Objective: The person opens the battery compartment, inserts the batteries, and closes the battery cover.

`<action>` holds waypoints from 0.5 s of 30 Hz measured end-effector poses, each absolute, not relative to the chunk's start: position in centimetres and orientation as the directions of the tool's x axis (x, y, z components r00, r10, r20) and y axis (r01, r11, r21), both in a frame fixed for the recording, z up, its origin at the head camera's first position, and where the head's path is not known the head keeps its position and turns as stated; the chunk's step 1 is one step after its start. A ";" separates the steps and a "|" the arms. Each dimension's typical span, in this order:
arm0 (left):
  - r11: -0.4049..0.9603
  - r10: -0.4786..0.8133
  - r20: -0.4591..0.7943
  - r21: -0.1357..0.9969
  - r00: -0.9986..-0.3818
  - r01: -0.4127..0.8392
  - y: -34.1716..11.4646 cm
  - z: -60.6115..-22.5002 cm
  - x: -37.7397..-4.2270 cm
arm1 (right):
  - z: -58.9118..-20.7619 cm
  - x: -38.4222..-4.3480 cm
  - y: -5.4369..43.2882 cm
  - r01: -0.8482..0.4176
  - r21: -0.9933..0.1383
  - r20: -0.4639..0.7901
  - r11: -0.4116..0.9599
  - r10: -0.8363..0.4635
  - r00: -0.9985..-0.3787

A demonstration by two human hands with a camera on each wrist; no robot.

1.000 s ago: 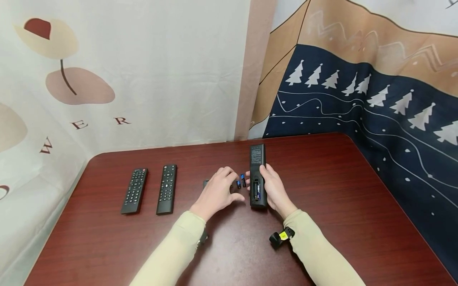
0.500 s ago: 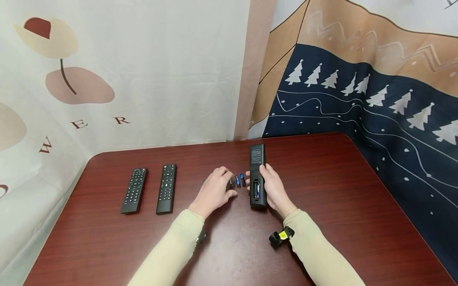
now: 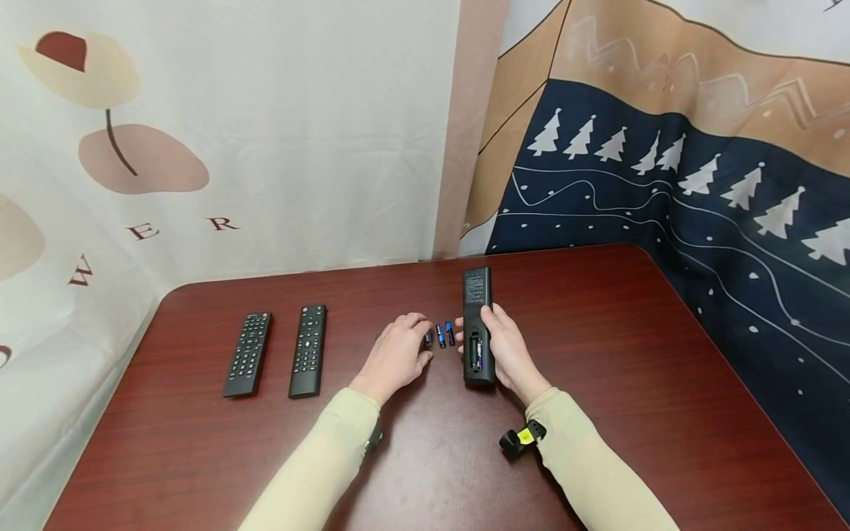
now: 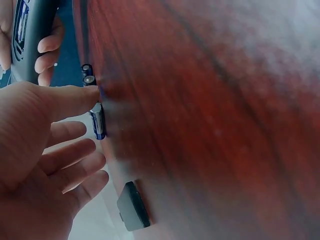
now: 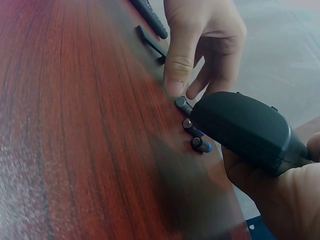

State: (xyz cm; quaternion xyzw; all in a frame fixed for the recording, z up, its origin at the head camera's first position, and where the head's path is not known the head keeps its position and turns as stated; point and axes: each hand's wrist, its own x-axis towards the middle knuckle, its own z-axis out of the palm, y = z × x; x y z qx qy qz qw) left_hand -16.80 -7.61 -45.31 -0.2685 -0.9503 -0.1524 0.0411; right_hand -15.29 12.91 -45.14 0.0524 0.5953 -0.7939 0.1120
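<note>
My right hand (image 3: 508, 350) grips a black remote control (image 3: 477, 310), its back facing up and its battery compartment uncovered. A blue-and-silver battery (image 3: 478, 355) shows inside. To the left, my left hand (image 3: 397, 354) is low over the table, thumb and fingers spread apart around a dark battery (image 4: 97, 122). In the right wrist view the thumb tip is right at that battery's end. Two blue-and-black batteries, a nearer one (image 3: 440, 335) and another (image 3: 450, 333), lie side by side between the hands.
Two more black remotes, one at far left (image 3: 249, 354) and one beside it (image 3: 308, 351), lie buttons up. A small black battery cover (image 4: 133, 207) rests on the table near my left hand. Curtains (image 3: 332, 147) hang behind the table's far edge.
My left hand has moved left from over the two blue-and-black batteries, uncovering them, and its thumb has since drawn slightly closer to its fingers. My right hand and the remote have stayed put.
</note>
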 end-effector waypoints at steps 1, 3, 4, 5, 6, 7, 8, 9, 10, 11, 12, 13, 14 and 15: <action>0.811 0.498 0.154 0.265 -0.853 0.522 -7.6 -45.3 -16.8 | -45.1 -15.3 12.9 0.240 -0.934 -0.217 -0.266 -0.115 -0.969; 0.812 0.501 0.147 0.260 -0.853 0.522 -7.6 -45.4 -16.8 | -45.1 -15.3 12.9 0.241 -0.934 -0.218 -0.263 -0.115 -0.969; 0.813 0.502 0.144 0.257 -0.853 0.523 -7.5 -45.4 -16.8 | -45.1 -15.3 12.9 0.241 -0.934 -0.218 -0.262 -0.115 -0.969; 0.814 0.503 0.141 0.253 -0.852 0.523 -7.5 -45.4 -16.9 | -45.1 -15.3 12.9 0.242 -0.934 -0.219 -0.262 -0.116 -0.969; 0.815 0.504 0.138 0.249 -0.852 0.523 -7.5 -45.4 -16.9 | -45.1 -15.3 12.9 0.243 -0.934 -0.219 -0.262 -0.117 -0.969; 0.816 0.506 0.135 0.246 -0.852 0.523 -7.5 -45.4 -16.9 | -45.1 -15.3 12.9 0.242 -0.934 -0.218 -0.262 -0.118 -0.969; 0.817 0.506 0.131 0.244 -0.853 0.522 -7.5 -45.4 -16.9 | -45.1 -15.3 12.9 0.242 -0.934 -0.218 -0.261 -0.118 -0.969; 0.818 0.506 0.127 0.242 -0.853 0.521 -7.5 -45.5 -16.9 | -45.1 -15.3 12.9 0.242 -0.934 -0.218 -0.261 -0.119 -0.969; 0.820 0.506 0.123 0.240 -0.854 0.520 -7.5 -45.5 -17.0 | -45.1 -15.3 12.9 0.243 -0.934 -0.218 -0.262 -0.120 -0.969; 0.820 0.507 0.122 0.237 -0.853 0.521 -7.4 -45.6 -17.0 | -45.1 -15.3 12.9 0.242 -0.934 -0.218 -0.262 -0.119 -0.969; 0.819 0.509 0.123 0.236 -0.852 0.523 -7.4 -45.6 -17.0 | -45.1 -15.3 12.9 0.242 -0.935 -0.217 -0.260 -0.119 -0.969; 0.818 0.511 0.126 0.235 -0.850 0.526 -7.4 -45.7 -17.0 | -45.1 -15.2 12.9 0.241 -0.935 -0.217 -0.260 -0.119 -0.969; 0.816 0.513 0.129 0.232 -0.848 0.529 -7.4 -45.7 -17.1 | -45.1 -15.2 12.9 0.242 -0.935 -0.217 -0.261 -0.119 -0.969; 0.814 0.516 0.133 0.231 -0.846 0.533 -7.4 -45.7 -17.1 | -45.1 -15.2 13.0 0.243 -0.934 -0.218 -0.261 -0.120 -0.969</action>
